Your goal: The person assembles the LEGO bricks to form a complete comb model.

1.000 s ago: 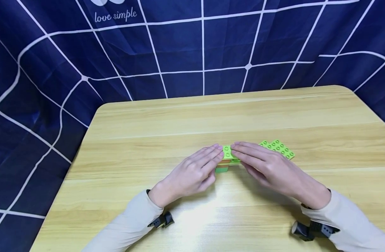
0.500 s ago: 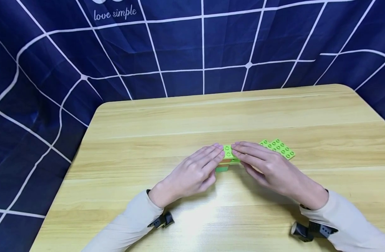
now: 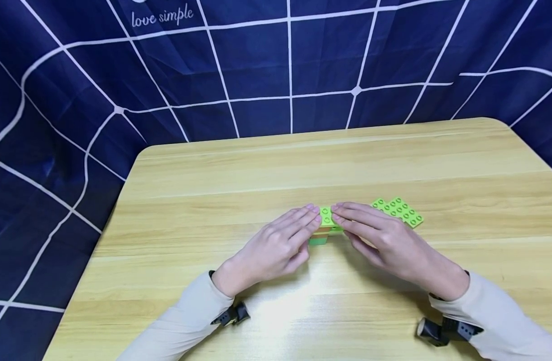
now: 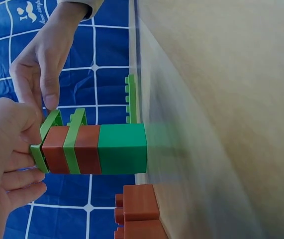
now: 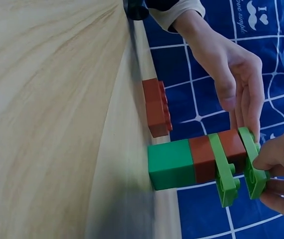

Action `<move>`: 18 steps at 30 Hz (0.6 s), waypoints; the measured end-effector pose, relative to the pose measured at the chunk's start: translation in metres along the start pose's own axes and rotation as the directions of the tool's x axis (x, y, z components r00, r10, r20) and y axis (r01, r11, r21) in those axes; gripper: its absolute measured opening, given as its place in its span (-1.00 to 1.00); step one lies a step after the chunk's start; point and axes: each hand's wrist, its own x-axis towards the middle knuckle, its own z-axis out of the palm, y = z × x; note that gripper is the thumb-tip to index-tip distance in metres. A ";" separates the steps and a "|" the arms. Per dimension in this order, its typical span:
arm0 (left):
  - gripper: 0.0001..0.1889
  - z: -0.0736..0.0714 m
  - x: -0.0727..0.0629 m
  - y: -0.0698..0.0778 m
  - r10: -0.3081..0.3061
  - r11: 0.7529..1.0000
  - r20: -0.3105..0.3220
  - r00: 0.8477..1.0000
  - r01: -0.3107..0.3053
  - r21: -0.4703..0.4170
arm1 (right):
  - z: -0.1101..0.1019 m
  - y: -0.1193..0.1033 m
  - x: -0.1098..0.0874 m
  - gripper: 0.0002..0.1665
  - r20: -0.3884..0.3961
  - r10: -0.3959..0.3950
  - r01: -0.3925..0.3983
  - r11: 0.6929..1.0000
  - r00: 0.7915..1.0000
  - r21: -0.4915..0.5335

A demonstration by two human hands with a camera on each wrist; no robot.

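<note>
Both grips (image 3: 273,243) (image 3: 390,238) — fingers seemingly straight — press the green, brown stack's (image 4: 88,149) overhanging lime top (image 5: 251,159).

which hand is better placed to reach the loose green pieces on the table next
Right, most likely. In the head view the right hand is nearer the loose green pieces, while the left hand is across the stack from them. Both hands touch the top piece.

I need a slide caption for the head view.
Left hand and right hand touch the flat green piece topping a block tower on a table.
</note>
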 end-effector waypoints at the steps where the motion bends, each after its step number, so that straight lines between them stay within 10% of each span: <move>1: -0.54 0.000 0.000 0.000 0.003 1.000 0.000 1.000 -0.003 0.004 | 0.000 0.000 0.000 -0.47 -0.002 0.001 -0.001 1.000 1.000 -0.002; 18: -0.54 -0.002 0.003 0.000 -0.010 0.999 0.015 1.000 0.011 -0.048 | 0.004 -0.001 -0.001 -0.47 -0.009 0.002 -0.002 1.000 1.000 -0.017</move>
